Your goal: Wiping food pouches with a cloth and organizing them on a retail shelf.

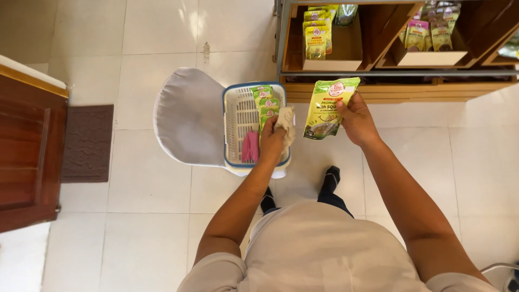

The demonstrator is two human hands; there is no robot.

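Note:
My right hand (357, 120) holds a green and yellow food pouch (328, 107) upright in front of the lower wooden shelf. My left hand (273, 141) is closed on a crumpled white cloth (286, 122) over a white basket with a blue rim (239, 121). The basket rests on a white chair (186, 116). Inside it lie several green pouches (265, 101) and a pink object (250, 147).
A metal-framed rack with wooden shelves (378, 89) stands ahead, carrying cardboard trays (330, 59) of more pouches (316, 35). A dark wooden cabinet (27, 151) and a brown mat (86, 143) sit at the left. The floor is white tile.

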